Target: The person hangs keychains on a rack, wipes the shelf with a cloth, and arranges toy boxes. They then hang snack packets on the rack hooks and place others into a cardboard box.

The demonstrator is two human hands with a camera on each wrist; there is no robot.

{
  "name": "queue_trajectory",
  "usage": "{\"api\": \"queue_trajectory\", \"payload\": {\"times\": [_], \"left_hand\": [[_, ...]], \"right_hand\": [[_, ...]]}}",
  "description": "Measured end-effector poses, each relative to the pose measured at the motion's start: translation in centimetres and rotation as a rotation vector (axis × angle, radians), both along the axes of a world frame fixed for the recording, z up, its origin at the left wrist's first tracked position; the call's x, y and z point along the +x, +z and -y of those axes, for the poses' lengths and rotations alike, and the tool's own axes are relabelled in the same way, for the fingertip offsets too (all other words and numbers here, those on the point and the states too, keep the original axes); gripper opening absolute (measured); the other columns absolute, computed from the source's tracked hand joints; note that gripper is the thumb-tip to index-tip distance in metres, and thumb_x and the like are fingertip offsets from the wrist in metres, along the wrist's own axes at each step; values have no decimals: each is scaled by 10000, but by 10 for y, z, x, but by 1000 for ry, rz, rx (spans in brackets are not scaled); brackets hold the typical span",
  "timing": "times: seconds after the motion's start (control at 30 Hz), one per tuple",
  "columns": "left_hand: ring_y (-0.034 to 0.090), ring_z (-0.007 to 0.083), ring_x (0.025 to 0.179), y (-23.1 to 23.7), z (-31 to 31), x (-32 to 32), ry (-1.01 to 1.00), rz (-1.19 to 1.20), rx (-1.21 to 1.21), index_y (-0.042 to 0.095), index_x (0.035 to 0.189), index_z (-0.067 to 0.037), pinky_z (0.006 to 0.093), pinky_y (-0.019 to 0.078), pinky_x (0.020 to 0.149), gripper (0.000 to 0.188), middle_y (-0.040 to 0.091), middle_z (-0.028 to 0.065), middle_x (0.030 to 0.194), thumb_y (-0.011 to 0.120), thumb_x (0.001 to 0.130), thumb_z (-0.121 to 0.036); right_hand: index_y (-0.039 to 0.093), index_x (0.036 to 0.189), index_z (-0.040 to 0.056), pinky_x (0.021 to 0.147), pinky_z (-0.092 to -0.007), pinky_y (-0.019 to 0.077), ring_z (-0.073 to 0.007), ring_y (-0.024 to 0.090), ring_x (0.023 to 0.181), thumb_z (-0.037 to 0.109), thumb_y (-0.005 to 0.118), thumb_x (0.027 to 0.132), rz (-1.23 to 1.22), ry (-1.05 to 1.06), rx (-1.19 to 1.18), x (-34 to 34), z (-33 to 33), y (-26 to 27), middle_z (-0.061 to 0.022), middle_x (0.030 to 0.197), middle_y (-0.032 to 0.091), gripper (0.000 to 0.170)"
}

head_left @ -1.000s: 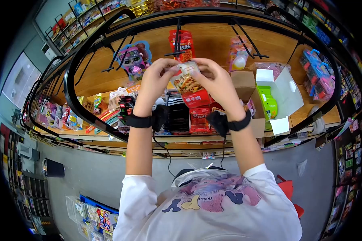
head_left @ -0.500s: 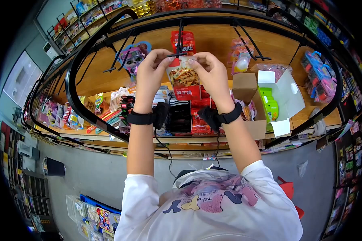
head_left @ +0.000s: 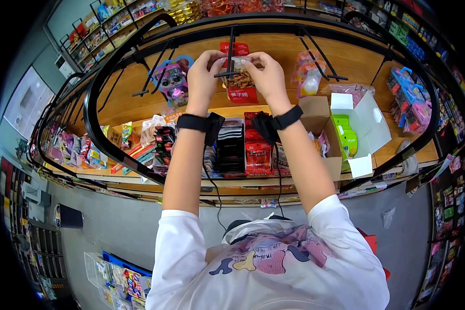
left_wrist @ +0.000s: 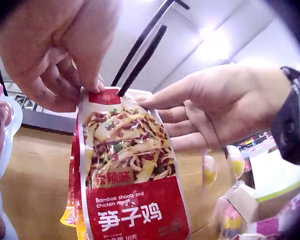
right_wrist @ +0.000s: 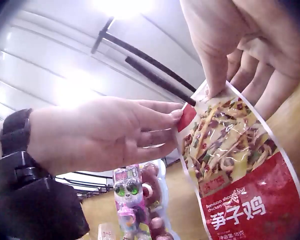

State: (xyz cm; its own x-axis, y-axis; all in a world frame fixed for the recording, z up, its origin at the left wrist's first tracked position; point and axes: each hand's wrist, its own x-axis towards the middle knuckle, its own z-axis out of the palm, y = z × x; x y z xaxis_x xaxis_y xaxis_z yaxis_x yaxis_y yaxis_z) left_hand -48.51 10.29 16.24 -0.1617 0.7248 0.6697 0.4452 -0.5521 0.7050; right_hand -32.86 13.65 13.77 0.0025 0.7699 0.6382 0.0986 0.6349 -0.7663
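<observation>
A red and white snack packet (left_wrist: 135, 150) printed "Bamboo shoots and chicken meat" hangs upright between both hands at the black display hook (left_wrist: 146, 57). My left hand (head_left: 202, 77) pinches its top left corner between thumb and fingers. At the top right corner my right hand (head_left: 268, 77) pinches the edge, other fingers behind the packet. The hook's lower prong meets the packet's top edge between the two thumbs in both wrist views. Further back, red packets (head_left: 237, 49) hang on the same hook, partly hidden.
A pink and purple toy pack (head_left: 173, 82) hangs to the left, and a pack with a pale egg shape (head_left: 309, 82) to the right. Below stand rows of red packets (head_left: 258, 155), black packets (head_left: 230, 147) and an opened white box (head_left: 369, 124). A black rail (head_left: 90, 103) curves around the front.
The packet went from tilted in front of the hook to upright at its prong. Both hands have moved forward with it, toward the wooden back panel, still pinching its top corners.
</observation>
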Motion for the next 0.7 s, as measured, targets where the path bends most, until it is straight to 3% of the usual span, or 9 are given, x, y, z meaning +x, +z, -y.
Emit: {"api": "queue_trajectory", "payload": {"times": [0.27, 0.47, 0.53, 0.6, 0.7], "left_hand": [[675, 190, 816, -7, -17, -2, 37, -22, 75, 601, 1041, 15, 286, 531, 731, 172, 660, 123, 950, 568, 872, 7], [630, 226, 949, -13, -14, -13, 213, -201, 191, 596, 1082, -23, 303, 533, 759, 239, 601, 128, 1040, 631, 847, -48], [590, 240, 994, -4, 29, -6, 207, -189, 94, 578, 1128, -46, 320, 524, 767, 309, 571, 128, 1072, 666, 838, -106], [597, 190, 1007, -6, 64, -6, 194, -266, 4, 575, 1166, -74, 324, 502, 807, 328, 583, 95, 1085, 667, 853, -112], [619, 200, 968, -26, 104, -6, 100, -453, -39, 587, 1124, -55, 306, 505, 767, 285, 618, 98, 1021, 644, 846, -86]], "right_hand": [[653, 949, 18, 726, -337, 511, -249, 670, 789, 197, 673, 820, 11, -93, 1, -7, -17, 1, -134, 835, 687, 222], [646, 973, 25, 728, -340, 513, -256, 667, 802, 213, 686, 817, 49, -174, 26, 9, 11, 11, -135, 868, 681, 248], [640, 978, 28, 728, -343, 512, -256, 663, 812, 213, 691, 818, 58, -194, 13, 34, 42, 12, -135, 891, 674, 250], [633, 965, 34, 727, -352, 507, -262, 652, 823, 199, 690, 819, 130, -174, 18, 56, 70, 0, -135, 896, 659, 228], [634, 951, 35, 745, -388, 499, -300, 625, 836, 148, 681, 806, 400, -227, -75, 74, 110, -26, -151, 879, 642, 190]]}}
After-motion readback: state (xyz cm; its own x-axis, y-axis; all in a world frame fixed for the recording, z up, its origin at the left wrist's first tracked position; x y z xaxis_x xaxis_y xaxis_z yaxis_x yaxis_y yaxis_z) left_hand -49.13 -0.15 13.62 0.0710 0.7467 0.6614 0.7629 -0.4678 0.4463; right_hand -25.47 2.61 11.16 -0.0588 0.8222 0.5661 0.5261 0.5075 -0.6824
